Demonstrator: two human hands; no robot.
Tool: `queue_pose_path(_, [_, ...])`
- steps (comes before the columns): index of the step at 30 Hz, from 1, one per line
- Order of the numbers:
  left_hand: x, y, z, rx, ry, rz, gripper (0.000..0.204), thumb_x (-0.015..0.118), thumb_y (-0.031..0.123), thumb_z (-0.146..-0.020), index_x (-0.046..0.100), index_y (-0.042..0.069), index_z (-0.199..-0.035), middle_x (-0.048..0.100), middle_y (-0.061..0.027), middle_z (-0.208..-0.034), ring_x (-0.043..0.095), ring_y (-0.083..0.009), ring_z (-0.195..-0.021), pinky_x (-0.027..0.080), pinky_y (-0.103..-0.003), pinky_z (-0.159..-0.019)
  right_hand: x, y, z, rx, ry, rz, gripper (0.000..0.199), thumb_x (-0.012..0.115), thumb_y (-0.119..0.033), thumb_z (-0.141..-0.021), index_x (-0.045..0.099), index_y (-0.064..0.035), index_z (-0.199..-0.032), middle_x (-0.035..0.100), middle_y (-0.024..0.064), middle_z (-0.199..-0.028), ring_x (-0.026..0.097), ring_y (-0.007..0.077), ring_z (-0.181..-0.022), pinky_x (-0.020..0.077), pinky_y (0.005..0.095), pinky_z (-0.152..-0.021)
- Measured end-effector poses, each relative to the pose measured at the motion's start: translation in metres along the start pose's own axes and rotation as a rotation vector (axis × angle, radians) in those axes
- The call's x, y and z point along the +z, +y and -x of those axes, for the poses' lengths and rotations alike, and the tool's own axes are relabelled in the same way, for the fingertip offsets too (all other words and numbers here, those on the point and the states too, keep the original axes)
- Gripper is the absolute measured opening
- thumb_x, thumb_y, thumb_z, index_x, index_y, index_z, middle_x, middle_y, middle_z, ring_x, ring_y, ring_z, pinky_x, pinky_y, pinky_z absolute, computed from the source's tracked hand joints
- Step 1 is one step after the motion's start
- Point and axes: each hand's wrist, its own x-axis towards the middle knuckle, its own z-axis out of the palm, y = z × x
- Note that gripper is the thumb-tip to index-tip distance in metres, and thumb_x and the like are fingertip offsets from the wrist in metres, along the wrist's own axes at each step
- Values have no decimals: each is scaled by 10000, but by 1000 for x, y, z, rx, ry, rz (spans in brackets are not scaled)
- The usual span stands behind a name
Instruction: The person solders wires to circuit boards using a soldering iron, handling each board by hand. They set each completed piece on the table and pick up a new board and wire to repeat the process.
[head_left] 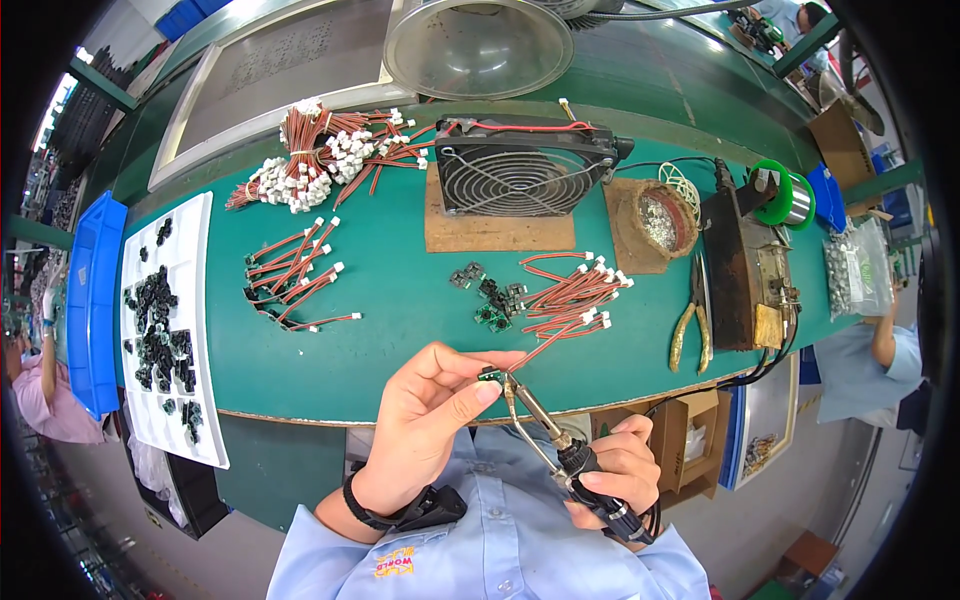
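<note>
Between its thumb and fingers, my left hand [430,395] pinches a small green circuit board [490,375], from which a brown-red wire lead [552,347] with a white plug runs up to the right. My right hand [622,475] is wrapped round the black handle of a soldering iron [580,462]. The iron's tip, with a thin bent metal tube beside it, reaches the board; whether it touches is too small to tell. Just beyond the hands lie a pile of loose wire leads [580,290] and several small boards [495,305].
Boards with leads [290,270] lie left of centre, near a white tray [205,400] of boards and a blue bin [90,300]. Behind stand bundled leads [315,155] and a fan [525,170]. Rightward are a round pot [660,222], pliers [690,320], a soldering station [745,270] and a solder spool [790,195].
</note>
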Motion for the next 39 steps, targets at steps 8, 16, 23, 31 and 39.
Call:
queue_pose_path(8, [1,0,0,6,21,-6,101,574,21,-843,477,39,-861,592,-227,-1088,562,-231,-1041,415,-359,-912,1,-1,3,6,-13,15,460,787,-165,-597,595,-193,-1014,586,-37,-717,596,149,-711,344,339,-737])
queue_pose_path(16, [-2,-3,0,84,-33,9,102,569,-16,-855,494,34,-904,580,-233,-1127,552,-170,-1029,426,-283,-844,0,-2,5,11,-16,6,436,786,-172,-601,605,-182,-997,584,-33,-705,597,150,-714,344,340,-738])
queue_pose_path(23, [-1,-3,0,143,-36,-58,112,567,-15,-856,487,34,-918,577,-229,-1127,556,-180,-1027,430,-304,-865,-7,-3,1,5,-31,-5,429,780,-177,-610,603,-159,-1000,589,-19,-705,597,153,-714,346,347,-737])
queue_pose_path(31, [-1,4,1,111,25,22,84,555,47,-860,484,41,-905,592,-227,-1076,572,-208,-973,422,-323,-869,-4,25,1,166,527,-3,367,689,-145,-747,559,-73,-1083,604,126,-918,564,211,-939,406,361,-741])
queue_pose_path(39, [-17,7,5,72,24,167,97,548,70,-872,495,30,-942,578,-189,-1073,568,-192,-917,434,-324,-847,-8,58,-41,519,477,264,400,603,-38,-824,473,-30,-1202,584,117,-1026,569,166,-945,441,290,-842])
